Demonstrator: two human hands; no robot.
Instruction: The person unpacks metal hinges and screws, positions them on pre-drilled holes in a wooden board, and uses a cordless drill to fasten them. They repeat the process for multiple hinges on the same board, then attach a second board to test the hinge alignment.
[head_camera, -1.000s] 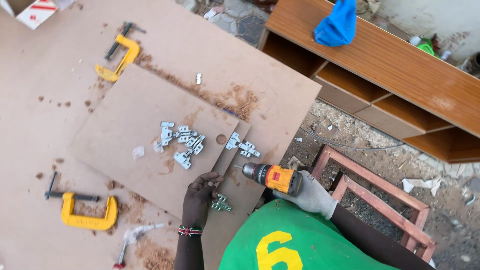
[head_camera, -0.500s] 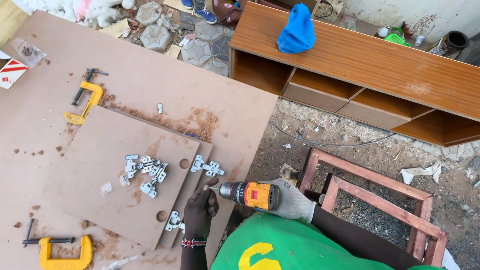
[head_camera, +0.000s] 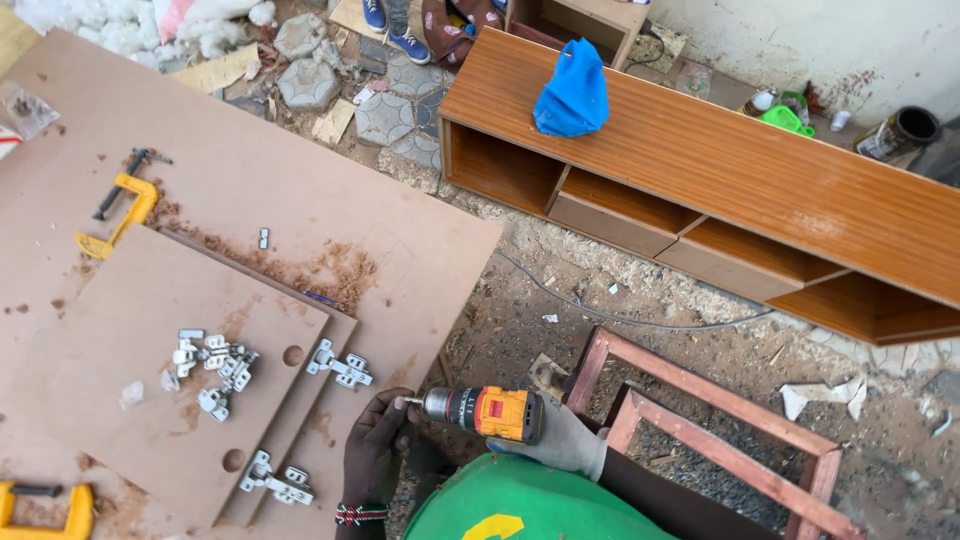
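His gloved right hand (head_camera: 560, 445) grips one orange drill (head_camera: 485, 412); the bare left hand (head_camera: 378, 445) pinches its bit. Two hinges (head_camera: 340, 366) sit fitted, three yellow clamps (head_camera: 120, 215) lie around.

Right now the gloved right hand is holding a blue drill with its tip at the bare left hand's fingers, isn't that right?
Not quite: the head view shows the drill is yellow and black, not blue. The gloved right hand does hold it, with its tip at the bare left hand fingers.

right hand (head_camera: 560, 445) grips cordless drill (head_camera: 485, 411) | left hand (head_camera: 375, 450) at its bit | hinges (head_camera: 210, 368) on board (head_camera: 150, 370)
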